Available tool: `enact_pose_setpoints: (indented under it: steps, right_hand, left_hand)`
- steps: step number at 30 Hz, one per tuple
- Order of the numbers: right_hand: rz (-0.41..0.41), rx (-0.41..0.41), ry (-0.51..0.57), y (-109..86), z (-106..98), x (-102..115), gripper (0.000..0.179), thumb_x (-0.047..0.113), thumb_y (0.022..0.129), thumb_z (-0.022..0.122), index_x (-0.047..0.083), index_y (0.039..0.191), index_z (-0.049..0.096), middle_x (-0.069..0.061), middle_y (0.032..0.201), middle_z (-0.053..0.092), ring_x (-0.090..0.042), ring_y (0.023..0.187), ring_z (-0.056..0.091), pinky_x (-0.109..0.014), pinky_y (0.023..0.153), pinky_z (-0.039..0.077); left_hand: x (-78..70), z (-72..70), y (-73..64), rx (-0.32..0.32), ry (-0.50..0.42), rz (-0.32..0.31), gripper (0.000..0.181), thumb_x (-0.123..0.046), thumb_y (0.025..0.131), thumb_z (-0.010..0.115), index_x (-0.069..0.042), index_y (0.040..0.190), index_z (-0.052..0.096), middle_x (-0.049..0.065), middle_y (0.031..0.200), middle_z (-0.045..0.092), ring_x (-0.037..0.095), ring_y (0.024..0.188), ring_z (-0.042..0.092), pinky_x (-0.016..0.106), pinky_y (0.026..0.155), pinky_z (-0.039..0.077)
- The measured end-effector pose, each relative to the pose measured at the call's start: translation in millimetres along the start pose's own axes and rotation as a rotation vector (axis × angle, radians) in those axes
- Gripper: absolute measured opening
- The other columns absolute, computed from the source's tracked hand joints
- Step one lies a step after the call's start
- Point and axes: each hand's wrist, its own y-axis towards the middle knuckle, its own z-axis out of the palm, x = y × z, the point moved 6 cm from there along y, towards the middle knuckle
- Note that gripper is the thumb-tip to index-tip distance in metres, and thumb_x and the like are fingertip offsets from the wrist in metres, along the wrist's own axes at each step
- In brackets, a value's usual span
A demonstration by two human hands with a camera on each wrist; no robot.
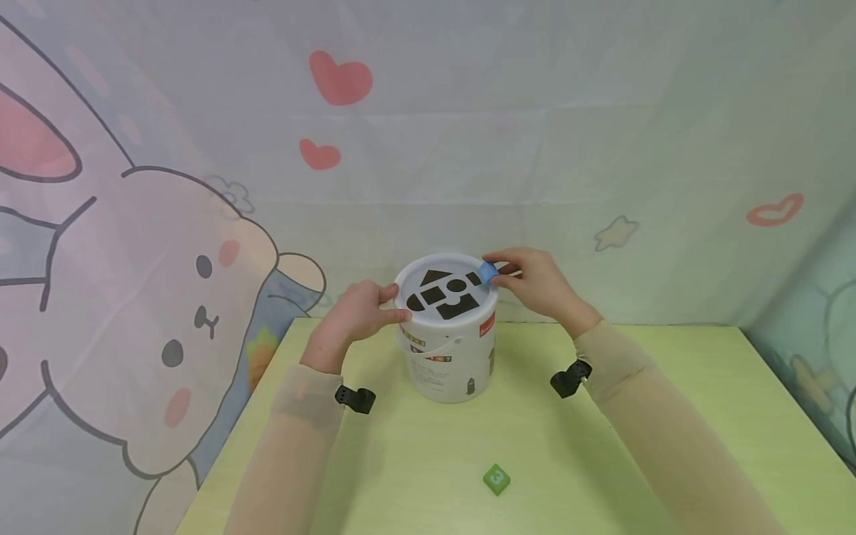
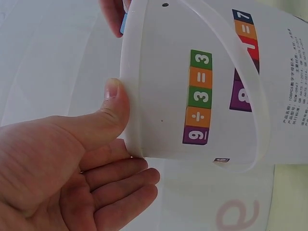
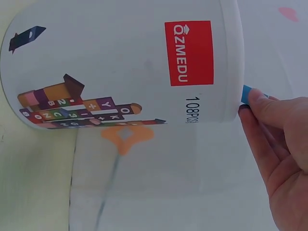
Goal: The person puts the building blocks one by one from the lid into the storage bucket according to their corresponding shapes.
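Observation:
A white plastic bucket [image 1: 444, 364] stands upright on the table, its lid [image 1: 431, 315] cut with dark shaped holes. My left hand [image 1: 361, 308] holds the lid's rim at the left; in the left wrist view its thumb [image 2: 113, 94] presses the edge and the lower fingers hang loosely beside it. Between thumb and fingertips, my right hand [image 1: 535, 279] pinches a small blue block [image 1: 488, 272] at the lid's right edge, near a rectangular hole. The fingers cover part of the block. Nearer the front lies a green block [image 1: 497, 479] marked 3.
The light green table [image 1: 414, 468] reaches back to a cloth backdrop [image 1: 508, 148] printed with a rabbit and hearts, close behind the bucket. A thin white handle [image 2: 257, 96] hangs down the bucket's side.

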Motion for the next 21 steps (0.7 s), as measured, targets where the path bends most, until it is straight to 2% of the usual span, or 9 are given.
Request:
enact_pose_setpoints:
  steps: [9, 21]
  right_hand:
    - [-0.022, 0.025, -0.058, 10.2, 8, 1, 0.042, 0.003, 0.101, 0.074, 0.000, 0.142, 0.068, -0.017, 0.142, 0.067, -0.035, 0.115, 0.072, -0.047, 0.095, 0.059]
    - [-0.036, 0.077, -0.202, 24.3, 12, 10, 0.039, 0.004, 0.102, 0.072, -0.001, 0.141, 0.068, -0.019, 0.138, 0.069, -0.033, 0.114, 0.071, -0.046, 0.095, 0.057]
  left_hand:
    - [0.2, 0.8, 1.4, 0.003, -0.009, -0.004, 0.069, -0.034, 0.101, 0.078, -0.008, 0.158, 0.048, 0.013, 0.162, 0.045, 0.037, 0.151, 0.041, 0.053, 0.116, 0.042]
    - [0.4, 1.7, 2.1, 0.004, -0.004, -0.009, 0.070, -0.034, 0.102, 0.077, -0.008, 0.159, 0.047, 0.014, 0.161, 0.046, 0.038, 0.151, 0.042, 0.054, 0.115, 0.043]
